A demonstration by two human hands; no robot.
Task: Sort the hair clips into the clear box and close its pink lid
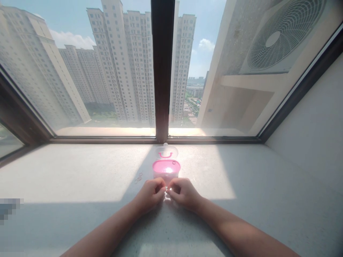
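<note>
My left hand [152, 192] and my right hand [183, 192] meet fingertip to fingertip above the windowsill. Both are closed in a pinch on something small and pale, too tiny to make out. Just beyond them stands a pink oval box [158, 167], its near side partly hidden by my hands. Behind the box lies a clear lid [175, 151] with a pink handle [165, 156]. One small dark ring [174, 162] shows at the box's right side. Left of the box, several small thin rings [138, 177] lie together on the sill.
The pale windowsill [80, 171] spreads to both sides, with bands of sunlight and shadow. A dark window frame [162, 71] rises behind the box. White wall [316, 117] bounds the right side. Outside are tall buildings [120, 53] and an air-conditioner fan [273, 39].
</note>
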